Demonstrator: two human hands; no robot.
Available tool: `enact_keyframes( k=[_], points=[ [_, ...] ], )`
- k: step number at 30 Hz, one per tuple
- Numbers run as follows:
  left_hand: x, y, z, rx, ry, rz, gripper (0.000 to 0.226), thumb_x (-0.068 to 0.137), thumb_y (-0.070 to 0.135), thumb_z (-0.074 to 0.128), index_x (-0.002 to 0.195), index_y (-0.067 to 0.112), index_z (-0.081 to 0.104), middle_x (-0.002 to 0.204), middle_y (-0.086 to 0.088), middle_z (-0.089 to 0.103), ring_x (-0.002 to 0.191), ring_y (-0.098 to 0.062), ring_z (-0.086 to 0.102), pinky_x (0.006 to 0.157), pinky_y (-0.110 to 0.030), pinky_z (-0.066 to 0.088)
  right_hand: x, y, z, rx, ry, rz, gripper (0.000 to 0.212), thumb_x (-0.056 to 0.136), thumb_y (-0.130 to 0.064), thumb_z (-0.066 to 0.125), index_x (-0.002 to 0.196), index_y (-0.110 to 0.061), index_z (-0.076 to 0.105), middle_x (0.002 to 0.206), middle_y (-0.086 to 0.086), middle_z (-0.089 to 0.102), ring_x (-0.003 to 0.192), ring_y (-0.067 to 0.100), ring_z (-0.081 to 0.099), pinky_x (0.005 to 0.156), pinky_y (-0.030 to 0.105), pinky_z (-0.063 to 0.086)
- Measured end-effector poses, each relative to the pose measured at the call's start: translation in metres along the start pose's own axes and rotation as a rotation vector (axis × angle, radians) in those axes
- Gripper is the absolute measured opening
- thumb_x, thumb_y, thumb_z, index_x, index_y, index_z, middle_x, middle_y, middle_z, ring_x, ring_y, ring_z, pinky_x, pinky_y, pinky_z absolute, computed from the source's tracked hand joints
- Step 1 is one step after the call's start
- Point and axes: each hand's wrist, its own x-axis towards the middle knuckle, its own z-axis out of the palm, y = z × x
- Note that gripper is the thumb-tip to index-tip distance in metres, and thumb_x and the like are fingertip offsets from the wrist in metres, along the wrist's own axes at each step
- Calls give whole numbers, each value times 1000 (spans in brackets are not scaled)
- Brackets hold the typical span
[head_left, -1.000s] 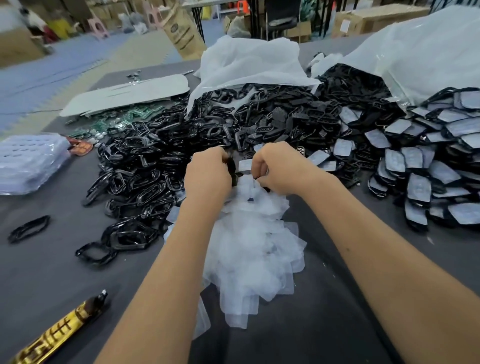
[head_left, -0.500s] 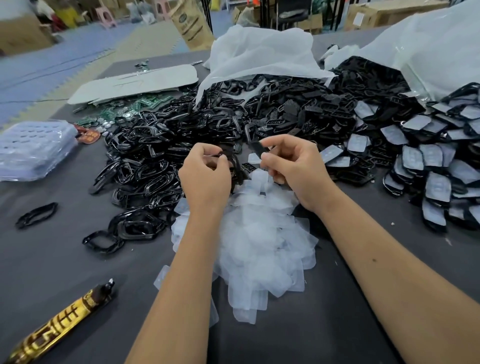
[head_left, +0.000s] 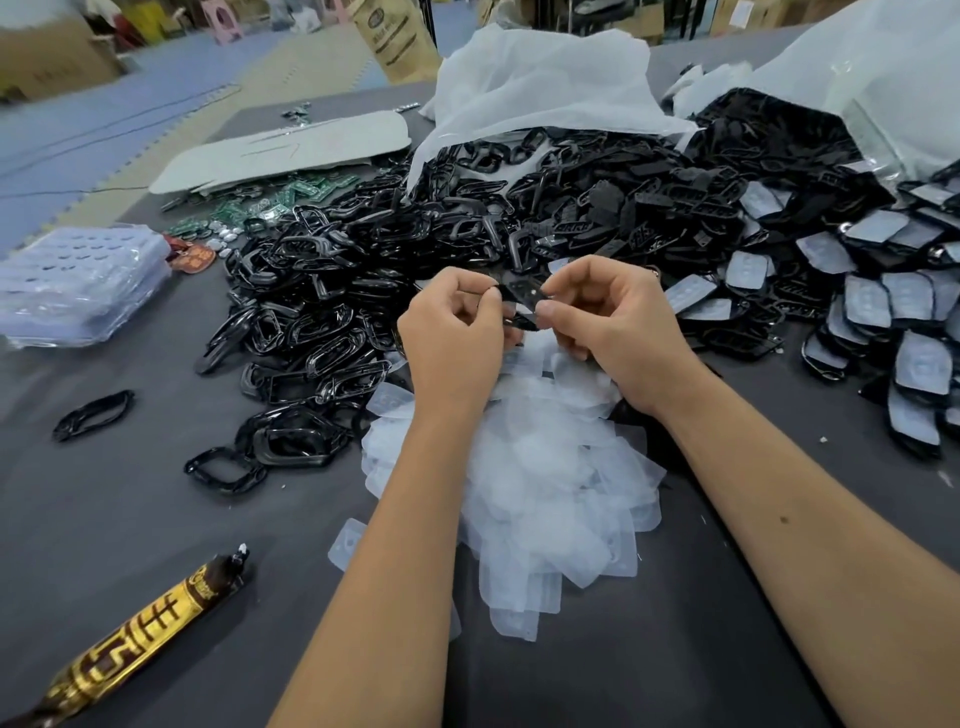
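Note:
My left hand (head_left: 452, 338) and my right hand (head_left: 618, 327) meet above the table's middle and pinch one small black plastic piece (head_left: 522, 301) between thumbs and fingertips. A translucent film seems to lie on the piece, but I cannot tell for sure. Under my wrists lies a heap of translucent white pads (head_left: 550, 467). A big pile of black plastic frames (head_left: 332, 312) spreads to the left and behind my hands.
Black pieces topped with pale pads (head_left: 904, 332) are stacked on the right. White bags (head_left: 540, 83) lie at the back. Green circuit boards (head_left: 280, 197), a clear blister tray (head_left: 78, 286), a lone black frame (head_left: 93, 414) and a gold-brown tube (head_left: 145, 623) sit on the left.
Both hands rose from the white pad heap and came together in front of me, now pinching the black piece between them. The camera moved in closer.

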Motion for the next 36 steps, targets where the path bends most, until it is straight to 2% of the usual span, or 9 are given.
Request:
enact_keyframes(
  k=[3, 7, 11, 14, 17, 22, 25, 32, 36],
  points=[
    [2, 0, 0, -106, 5, -82, 7, 98, 0, 59, 94, 2, 64, 77, -13, 76, 61, -26, 76, 60, -36, 63, 0, 2, 1, -41, 46, -10, 8, 89, -3, 79, 91, -9, 74, 74, 15, 71, 55, 15, 58, 49, 22, 45],
    [5, -1, -1, -255, -31, -152, 10, 97, -6, 54, 95, -2, 63, 81, -20, 75, 71, -32, 78, 65, -34, 63, -1, 2, 4, -119, 90, -41, 7, 89, -5, 78, 92, -11, 79, 71, 5, 73, 55, 12, 62, 51, 22, 48],
    [5, -2, 0, -267, -75, -147, 12, 97, -7, 53, 96, -1, 63, 82, -19, 76, 73, -33, 78, 70, -37, 64, -2, 1, 5, -219, 169, -91, 7, 88, -8, 81, 88, -12, 76, 70, 2, 74, 56, 14, 66, 55, 27, 54],
    [4, -2, 0, -256, -85, -149, 13, 96, -8, 54, 94, 1, 63, 83, -21, 76, 71, -34, 78, 67, -34, 64, -4, -1, 7, -339, 239, -133, 6, 86, -10, 82, 85, -12, 76, 71, 3, 74, 60, 19, 70, 60, 36, 61],
    [4, -2, -1, -236, -86, -144, 15, 96, -8, 54, 91, 3, 63, 84, -21, 76, 70, -34, 78, 64, -32, 62, -5, -2, 11, -451, 285, -190, 5, 86, -11, 81, 85, -12, 77, 72, -1, 73, 64, 17, 70, 65, 38, 61],
    [3, -4, 1, -135, -89, -90, 12, 96, -7, 55, 94, 1, 63, 83, -23, 74, 66, -30, 77, 72, -49, 65, -7, -3, 13, -577, 318, -274, 4, 85, -11, 80, 84, -13, 77, 72, -7, 71, 65, 8, 67, 66, 25, 57],
    [2, -6, 1, -111, -88, -70, 11, 96, -5, 57, 92, 4, 63, 82, -22, 74, 65, -28, 77, 70, -53, 64, -7, -4, 13, -570, 300, -267, 3, 85, -10, 80, 86, -11, 78, 73, -6, 72, 67, 9, 69, 66, 27, 58],
    [7, -9, 0, -218, -144, -73, 11, 97, -3, 63, 91, 7, 64, 77, -23, 74, 69, -31, 78, 68, -38, 64, -6, -5, 10, -503, 299, -211, 4, 85, -12, 81, 86, -14, 77, 73, -4, 73, 67, 13, 70, 67, 34, 60],
    [9, -10, -2, -302, -179, -107, 11, 99, -3, 61, 93, 6, 63, 76, -15, 76, 70, -29, 78, 62, -26, 60, -6, -6, 11, -509, 289, -219, 5, 84, -12, 83, 84, -13, 78, 73, -7, 73, 66, 10, 69, 66, 27, 58]
  ],
)
